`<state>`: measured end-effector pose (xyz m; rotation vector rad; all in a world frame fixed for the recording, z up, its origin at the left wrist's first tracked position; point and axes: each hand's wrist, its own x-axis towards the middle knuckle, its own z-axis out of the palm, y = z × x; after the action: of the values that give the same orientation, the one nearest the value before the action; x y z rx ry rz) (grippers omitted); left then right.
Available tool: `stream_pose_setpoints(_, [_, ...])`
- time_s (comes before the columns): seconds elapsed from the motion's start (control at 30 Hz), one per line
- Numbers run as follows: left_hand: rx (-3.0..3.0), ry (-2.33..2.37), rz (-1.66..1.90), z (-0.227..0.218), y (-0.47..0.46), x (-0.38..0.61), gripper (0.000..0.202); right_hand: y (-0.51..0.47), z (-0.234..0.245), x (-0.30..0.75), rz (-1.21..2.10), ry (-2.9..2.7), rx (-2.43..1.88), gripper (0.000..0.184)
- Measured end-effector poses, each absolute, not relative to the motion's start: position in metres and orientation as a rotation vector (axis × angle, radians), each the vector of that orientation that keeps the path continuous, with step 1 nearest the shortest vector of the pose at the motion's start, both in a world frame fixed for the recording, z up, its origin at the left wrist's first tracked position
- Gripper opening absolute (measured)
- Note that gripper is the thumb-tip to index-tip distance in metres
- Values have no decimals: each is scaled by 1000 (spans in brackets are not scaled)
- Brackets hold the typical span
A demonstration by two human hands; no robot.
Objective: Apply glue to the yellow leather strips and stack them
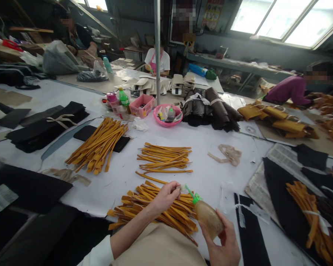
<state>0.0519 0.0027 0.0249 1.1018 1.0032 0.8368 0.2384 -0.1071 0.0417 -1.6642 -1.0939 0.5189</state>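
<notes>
Holding green-nozzled squeeze bottle (208,216) | right hand (225,242) curled round its belly, likely the best hold | left hand (167,196) pinched, anything held unclear | bottle probably light, soft-walled

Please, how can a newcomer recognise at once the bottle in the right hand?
At the near side of the white table, find the right hand. It holds the bottle, tilted and brownish. Unlike the straps beside it, it is rounded, with a green nozzle.
</notes>
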Motion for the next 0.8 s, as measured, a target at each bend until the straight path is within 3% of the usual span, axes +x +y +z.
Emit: stream_pose_setpoints(0.8, [1096,1020,882,14,4,57,19,-104,17,248,510,-1246,-1604,55])
